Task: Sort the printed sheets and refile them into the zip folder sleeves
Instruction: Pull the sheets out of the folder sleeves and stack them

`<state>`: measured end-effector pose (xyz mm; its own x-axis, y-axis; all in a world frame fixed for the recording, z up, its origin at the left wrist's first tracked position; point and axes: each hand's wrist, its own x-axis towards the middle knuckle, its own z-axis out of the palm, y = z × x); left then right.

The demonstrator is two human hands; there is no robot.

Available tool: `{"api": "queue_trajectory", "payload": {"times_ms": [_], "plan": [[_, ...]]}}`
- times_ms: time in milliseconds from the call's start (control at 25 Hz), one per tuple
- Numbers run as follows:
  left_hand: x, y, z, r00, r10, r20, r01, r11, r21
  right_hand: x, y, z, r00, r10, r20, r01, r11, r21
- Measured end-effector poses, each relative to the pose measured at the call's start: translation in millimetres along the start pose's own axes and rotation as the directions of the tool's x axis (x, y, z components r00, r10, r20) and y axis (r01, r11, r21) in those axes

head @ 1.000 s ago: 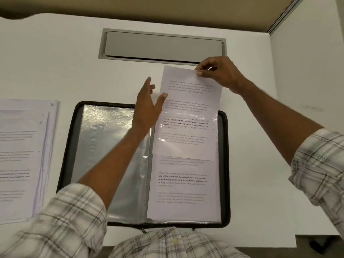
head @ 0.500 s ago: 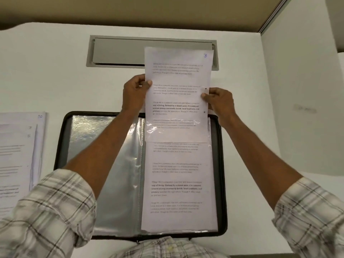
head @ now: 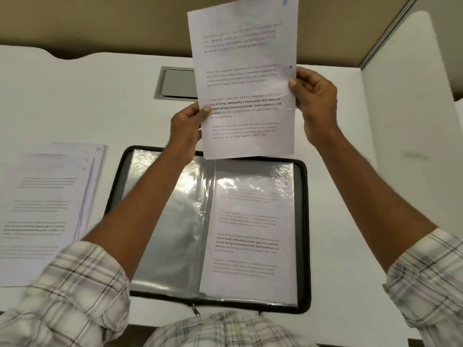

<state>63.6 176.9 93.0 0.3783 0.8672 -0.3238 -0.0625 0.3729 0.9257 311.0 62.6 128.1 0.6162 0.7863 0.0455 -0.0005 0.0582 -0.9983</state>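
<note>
A printed sheet (head: 246, 78) marked 3 in its top corner is held upright in the air above the open black zip folder (head: 304, 221). My left hand (head: 186, 127) pinches its left edge and my right hand (head: 314, 101) grips its right edge. The folder lies flat on the white desk with clear plastic sleeves; another printed sheet (head: 248, 236) sits inside the right sleeve. The left sleeve (head: 165, 236) is shiny and holds no visible paper. A stack of printed sheets (head: 42, 211) lies to the folder's left, with handwritten numbers at its corners.
A grey cable hatch (head: 175, 83) is set into the white desk (head: 75, 101) behind the held sheet. A white partition wall (head: 411, 96) stands at the right. The desk's front edge runs just below the folder.
The sheet has come fully out of the right sleeve and risen well above the folder. Both hands lifted with it, and my left hand went from open beside it to pinching its edge.
</note>
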Motion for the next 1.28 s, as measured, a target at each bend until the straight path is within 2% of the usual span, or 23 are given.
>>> {"api": "queue_trajectory", "payload": {"times_ms": [200,440,640,840,960,1160,1280], "plan": [[-58,9,-79,0.997,-0.016,-0.069,0.017,1.000,0.025,-54,0,53,0.992,0.086,0.097,-0.093,0.993,0.069],[-113,4,-216,0.974,-0.100,-0.204,0.113,0.992,0.054,-138,26,160,0.956,0.241,0.170,-0.247,0.969,0.015],[-135,4,-348,0.961,-0.099,-0.259,0.129,0.986,0.104,-204,60,276,0.917,0.371,0.145,-0.373,0.928,-0.020],[-152,-7,-460,0.937,-0.089,-0.338,0.191,0.941,0.281,-255,98,377,0.879,0.456,0.136,-0.444,0.889,-0.111],[-161,-14,-497,0.918,-0.083,-0.388,0.244,0.889,0.386,-270,109,416,0.870,0.474,0.140,-0.449,0.876,-0.174],[-168,-19,-521,0.912,0.000,-0.410,0.241,0.809,0.537,-280,115,439,0.841,0.473,0.264,-0.433,0.880,-0.197],[-167,-18,-520,0.898,0.091,-0.430,0.219,0.756,0.617,-288,110,428,0.868,0.417,0.271,-0.348,0.898,-0.268]]}}
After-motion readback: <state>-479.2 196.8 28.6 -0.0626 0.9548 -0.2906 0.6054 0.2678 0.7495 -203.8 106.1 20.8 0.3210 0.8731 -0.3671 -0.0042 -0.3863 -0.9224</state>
